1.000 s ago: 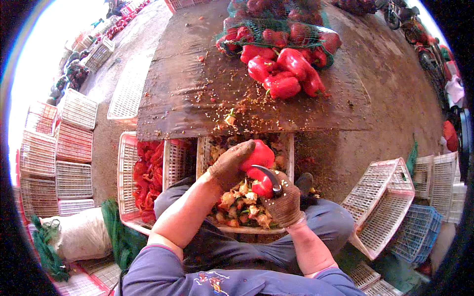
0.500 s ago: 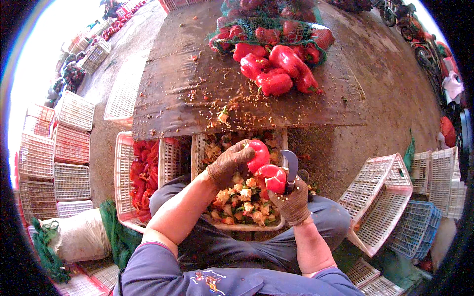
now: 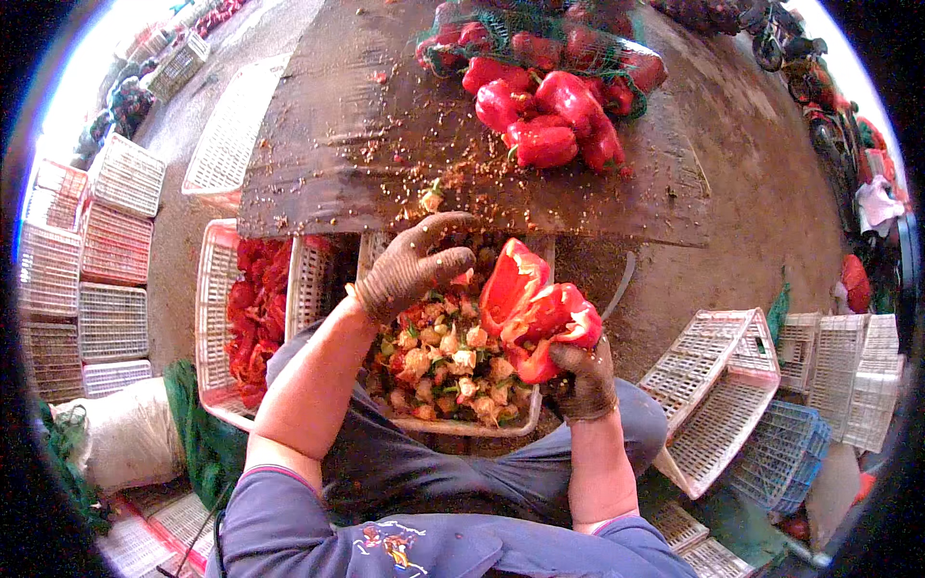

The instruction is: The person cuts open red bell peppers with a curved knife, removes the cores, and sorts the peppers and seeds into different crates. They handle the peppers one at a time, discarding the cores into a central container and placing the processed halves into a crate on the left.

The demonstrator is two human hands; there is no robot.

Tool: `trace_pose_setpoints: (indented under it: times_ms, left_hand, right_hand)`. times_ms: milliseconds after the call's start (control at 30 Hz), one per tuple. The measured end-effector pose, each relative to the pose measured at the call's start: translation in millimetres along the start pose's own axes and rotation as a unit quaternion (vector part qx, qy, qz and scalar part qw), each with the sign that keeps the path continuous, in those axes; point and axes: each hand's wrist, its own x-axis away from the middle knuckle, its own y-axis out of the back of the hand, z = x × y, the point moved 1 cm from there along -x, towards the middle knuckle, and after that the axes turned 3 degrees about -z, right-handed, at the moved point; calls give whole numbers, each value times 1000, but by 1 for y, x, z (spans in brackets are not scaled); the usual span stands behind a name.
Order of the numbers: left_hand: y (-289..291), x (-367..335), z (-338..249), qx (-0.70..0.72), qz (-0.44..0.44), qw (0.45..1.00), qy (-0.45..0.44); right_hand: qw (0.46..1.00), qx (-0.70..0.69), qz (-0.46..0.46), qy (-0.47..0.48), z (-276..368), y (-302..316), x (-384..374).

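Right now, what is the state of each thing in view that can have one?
Left hand: gloved, fingers spread, holding nothing, above the scrap crate.
Right hand: gloved, gripping the cut pepper.
Red bell pepper: split open, hollow inside.
Scrap crate: nearly full of cores and seeds.
Crate of pepper pieces: partly filled.
Whole peppers: uncut, piled on the board.
Green net sack: open, peppers spilling out.

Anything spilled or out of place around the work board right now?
Yes: seeds and pepper scraps are scattered over the wooden board rather than in the scrap crate. The right hand holds a split-open red pepper.
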Motion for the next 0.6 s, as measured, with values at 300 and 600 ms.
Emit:
trace_pose_setpoints:
  times_ms: [300,600]
  left_hand:
    - [-24,4,25,142,186,960,154]
    - [-30,25,-20,-448,72,783,-426]
  right_hand:
    - [996,74,47,-21,-1,-9,7]
    - [960,276,-39,-13,3,-13,-6]
